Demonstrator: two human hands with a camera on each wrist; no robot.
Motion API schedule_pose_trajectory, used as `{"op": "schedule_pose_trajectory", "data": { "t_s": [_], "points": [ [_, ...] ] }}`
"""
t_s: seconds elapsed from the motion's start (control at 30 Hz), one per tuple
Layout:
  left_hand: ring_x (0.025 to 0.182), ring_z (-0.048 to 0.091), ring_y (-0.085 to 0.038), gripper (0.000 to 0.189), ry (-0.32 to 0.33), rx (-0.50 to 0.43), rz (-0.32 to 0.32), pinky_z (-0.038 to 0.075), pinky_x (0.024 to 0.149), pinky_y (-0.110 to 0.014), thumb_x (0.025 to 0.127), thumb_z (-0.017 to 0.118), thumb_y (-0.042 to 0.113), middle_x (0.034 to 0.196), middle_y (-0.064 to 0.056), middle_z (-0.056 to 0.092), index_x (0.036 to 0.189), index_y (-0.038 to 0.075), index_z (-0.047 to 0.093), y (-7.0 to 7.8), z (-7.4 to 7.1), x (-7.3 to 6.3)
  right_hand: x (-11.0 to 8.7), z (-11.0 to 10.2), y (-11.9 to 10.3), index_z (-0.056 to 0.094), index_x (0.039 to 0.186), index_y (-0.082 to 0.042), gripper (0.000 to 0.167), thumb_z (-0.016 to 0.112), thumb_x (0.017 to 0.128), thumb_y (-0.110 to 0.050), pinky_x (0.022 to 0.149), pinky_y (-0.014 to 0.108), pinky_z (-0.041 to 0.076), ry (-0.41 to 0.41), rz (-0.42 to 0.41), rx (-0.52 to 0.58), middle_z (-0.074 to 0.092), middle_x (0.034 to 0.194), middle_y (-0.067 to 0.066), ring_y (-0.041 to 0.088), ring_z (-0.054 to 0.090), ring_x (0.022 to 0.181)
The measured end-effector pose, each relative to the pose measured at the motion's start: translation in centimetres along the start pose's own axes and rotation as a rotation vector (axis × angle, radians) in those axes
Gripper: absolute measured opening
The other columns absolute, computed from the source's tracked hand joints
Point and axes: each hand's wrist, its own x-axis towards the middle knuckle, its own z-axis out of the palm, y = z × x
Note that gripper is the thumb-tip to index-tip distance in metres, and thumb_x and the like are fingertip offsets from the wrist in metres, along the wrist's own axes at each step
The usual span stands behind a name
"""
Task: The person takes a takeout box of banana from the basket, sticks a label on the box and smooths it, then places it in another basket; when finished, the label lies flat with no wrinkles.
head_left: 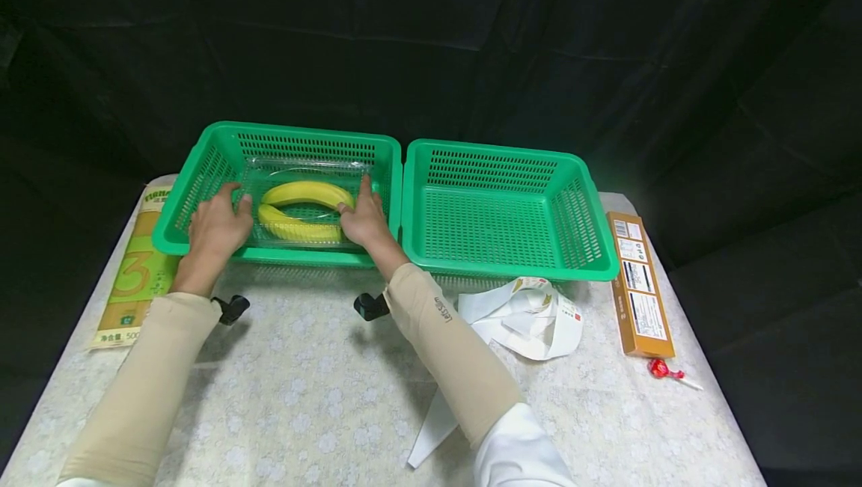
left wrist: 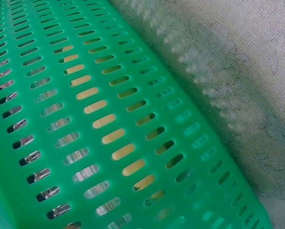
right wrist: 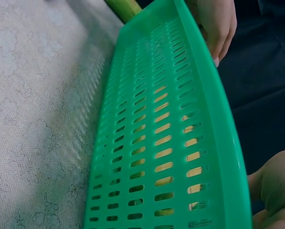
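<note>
Two bananas (head_left: 306,191) lie in a clear plastic container (head_left: 306,165) inside the left green basket (head_left: 330,257). My left hand (head_left: 217,224) is at the container's left end, its thumb near the rim and its fingers spread to the left. At the other end, my right hand (head_left: 367,218) grips the container's right side, thumb over the rim beside the banana tips. Through the basket slots in the left wrist view, ribbed clear plastic and yellow banana (left wrist: 104,121) show. Parts of both hands appear past the basket rim in the right wrist view.
A second green basket (head_left: 485,229) adjoins on the right. Crumpled white ribbon (head_left: 539,322) lies in front of it. An orange box (head_left: 640,285) and a red lollipop (head_left: 660,369) lie at the right edge. A yellow-green packet (head_left: 138,270) is at the left.
</note>
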Motion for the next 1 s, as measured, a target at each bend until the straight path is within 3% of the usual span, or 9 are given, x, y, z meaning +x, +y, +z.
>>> {"op": "schedule_pose_trajectory", "data": {
  "t_s": [0.2,0.63,0.87,1.0],
  "points": [
    [0.124,0.045,-0.061,0.058,0.002,0.000,0.001,0.038,0.100,-0.071,0.109,0.031,0.036,0.144,-0.038,0.046,0.157,0.004,0.029,0.22,-0.15,0.32,0.22,-0.15,0.22,0.001,0.164,-0.018,0.069,0.042,0.108,-0.022,0.125,0.050,0.025,0.014,-0.028,0.031,0.008,0.169,0.020,0.033,0.013,0.157],
    [0.122,0.048,-0.060,0.057,0.004,0.008,-0.010,0.040,0.097,-0.070,0.108,0.030,0.035,0.144,-0.037,0.047,0.158,0.006,0.028,0.29,-0.40,0.08,0.04,-0.33,0.14,0.004,0.164,-0.015,0.068,0.044,0.108,-0.018,0.125,0.049,0.027,0.032,-0.075,0.055,0.015,0.167,0.020,0.034,0.018,0.156],
    [0.112,0.055,-0.058,0.055,0.014,0.007,-0.023,0.044,0.089,-0.068,0.108,0.031,0.029,0.139,-0.038,0.051,0.158,0.007,0.029,0.38,-0.50,-0.11,-0.04,-0.37,-0.01,0.004,0.164,-0.016,0.069,0.044,0.108,-0.019,0.125,0.050,0.027,0.023,-0.072,0.062,0.015,0.167,0.020,0.034,0.018,0.156],
    [0.119,0.050,-0.060,0.055,0.025,0.003,-0.029,0.041,0.094,-0.071,0.107,0.031,0.030,0.142,-0.038,0.048,0.158,0.008,0.030,0.48,-0.38,-0.11,-0.11,-0.36,-0.08,0.004,0.164,-0.017,0.068,0.043,0.108,-0.019,0.125,0.050,0.027,0.029,-0.068,0.062,0.015,0.168,0.019,0.033,0.018,0.156]
  ]
}}
